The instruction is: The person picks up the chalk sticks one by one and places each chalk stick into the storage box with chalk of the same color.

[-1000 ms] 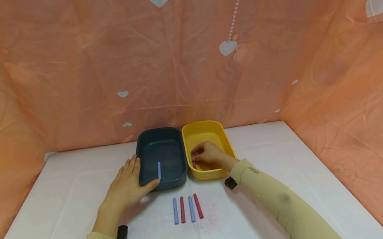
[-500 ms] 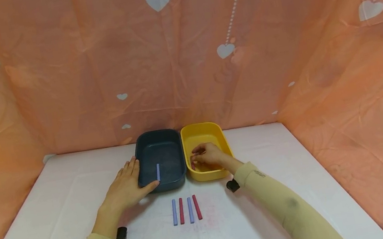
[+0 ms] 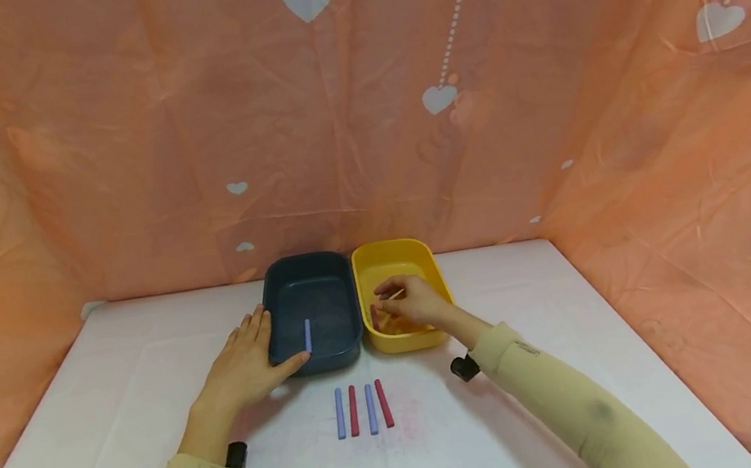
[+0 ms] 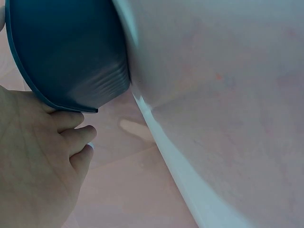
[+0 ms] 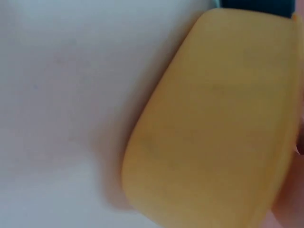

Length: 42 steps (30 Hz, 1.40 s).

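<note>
One slim dark-red chalk-like stick [image 3: 375,318] is inside the yellow plastic tray [image 3: 408,342], centre frame; likely light, stiff and brittle, best pinched gently mid-length. Just beside it, the right hand [image 3: 418,301] appears parted, gripping nothing. The left hand [image 3: 242,370] rests unclenched against the dark-blue plastic tray [image 3: 328,362], left of centre.

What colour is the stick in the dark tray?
The stick is light bluish purple; it shows best in the head view.
</note>
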{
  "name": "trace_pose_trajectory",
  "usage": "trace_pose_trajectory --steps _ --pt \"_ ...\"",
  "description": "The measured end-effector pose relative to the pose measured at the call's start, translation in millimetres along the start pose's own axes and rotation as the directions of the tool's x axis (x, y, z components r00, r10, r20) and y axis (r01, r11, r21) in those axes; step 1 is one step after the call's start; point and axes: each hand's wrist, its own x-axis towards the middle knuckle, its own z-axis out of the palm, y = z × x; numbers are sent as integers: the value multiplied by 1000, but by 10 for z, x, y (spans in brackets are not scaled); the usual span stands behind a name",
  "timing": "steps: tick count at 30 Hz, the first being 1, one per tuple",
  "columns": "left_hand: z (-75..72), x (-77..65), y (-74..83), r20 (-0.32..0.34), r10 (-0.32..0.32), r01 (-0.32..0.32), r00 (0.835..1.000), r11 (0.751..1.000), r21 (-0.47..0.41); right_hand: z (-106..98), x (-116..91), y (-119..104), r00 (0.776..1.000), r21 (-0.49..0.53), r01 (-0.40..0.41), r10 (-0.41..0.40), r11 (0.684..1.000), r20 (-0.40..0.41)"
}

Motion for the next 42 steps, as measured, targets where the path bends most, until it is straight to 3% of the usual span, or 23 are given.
trace_pose_trajectory --steps 11,19,30,37,42 --pt "-13 2 -2 1 1 -1 1000 1000 0 2 -271 -141 997 14 70 -70 997 -28" --pt "-6 -5 -8 0 2 -2 1000 1000 -3 59 -624 -381 993 63 119 -118 991 -15" --pt "9 5 -20 -11 8 -8 1000 1000 6 259 -801 -131 974 -14 227 -226 974 25" --pt "9 12 -15 -10 12 -12 1000 1000 3 346 -900 -79 969 -81 237 -230 968 87" --pt "6 15 -2 -4 13 -13 1000 1000 2 395 -932 -45 977 -116 193 -180 974 117"
